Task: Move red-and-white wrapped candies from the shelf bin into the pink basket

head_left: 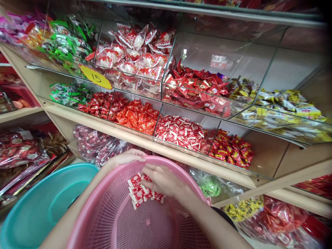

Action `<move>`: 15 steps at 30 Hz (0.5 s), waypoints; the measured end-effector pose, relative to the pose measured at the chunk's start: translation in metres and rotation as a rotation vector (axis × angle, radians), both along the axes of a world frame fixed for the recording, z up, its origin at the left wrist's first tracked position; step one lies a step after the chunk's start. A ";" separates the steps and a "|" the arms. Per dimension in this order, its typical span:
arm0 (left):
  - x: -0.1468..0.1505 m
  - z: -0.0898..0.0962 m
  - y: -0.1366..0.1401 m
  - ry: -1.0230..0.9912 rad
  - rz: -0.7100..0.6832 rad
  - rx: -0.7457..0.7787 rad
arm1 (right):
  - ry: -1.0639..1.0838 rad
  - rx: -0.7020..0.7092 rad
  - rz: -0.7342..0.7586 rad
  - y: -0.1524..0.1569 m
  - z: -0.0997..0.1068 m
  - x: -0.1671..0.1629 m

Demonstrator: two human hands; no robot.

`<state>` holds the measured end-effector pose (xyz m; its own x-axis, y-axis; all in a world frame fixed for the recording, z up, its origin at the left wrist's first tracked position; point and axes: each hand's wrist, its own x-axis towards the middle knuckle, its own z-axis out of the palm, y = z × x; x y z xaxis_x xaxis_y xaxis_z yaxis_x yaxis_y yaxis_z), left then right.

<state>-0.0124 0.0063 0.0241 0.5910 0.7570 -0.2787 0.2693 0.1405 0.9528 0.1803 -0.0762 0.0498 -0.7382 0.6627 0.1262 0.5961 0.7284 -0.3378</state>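
Note:
A pink plastic basket (pixel 103 193) with mesh sides is in front of me, tilted so that its inside shows. My left hand (pixel 129 158) is closed over the far rim. Inside the basket, my right hand (pixel 162 180) has its fingers curled over a bunch of red-and-white wrapped candies (pixel 140 193). Some of these packets stick out below the fingers; whether they rest on the basket wall is hard to tell. Similar red-and-white candies (pixel 178 133) fill a glass compartment on the shelf just beyond the basket.
A turquoise plastic tub (pixel 28 207) stands at the left. Glass-fronted shelf compartments hold red, orange, green and yellow wrapped sweets, with a yellow tag (pixel 95 76) reading 15. A wooden shelf edge (pixel 124 135) runs above the basket. Bagged sweets (pixel 277 214) lie at lower right.

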 end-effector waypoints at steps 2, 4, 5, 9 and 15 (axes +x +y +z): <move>0.000 0.000 -0.001 -0.017 0.043 -0.012 | 0.181 0.053 -0.070 0.005 0.013 0.010; 0.000 -0.001 -0.002 -0.023 0.076 -0.047 | 0.359 0.156 -0.168 0.011 0.024 0.023; 0.000 0.000 -0.002 -0.024 0.078 -0.074 | 0.429 0.221 -0.229 0.014 0.028 0.030; 0.002 0.000 -0.003 -0.019 0.090 -0.132 | 0.506 0.406 -0.435 0.036 0.035 0.062; 0.001 -0.002 0.000 0.032 0.069 -0.079 | 0.261 0.323 -0.449 0.078 0.039 0.085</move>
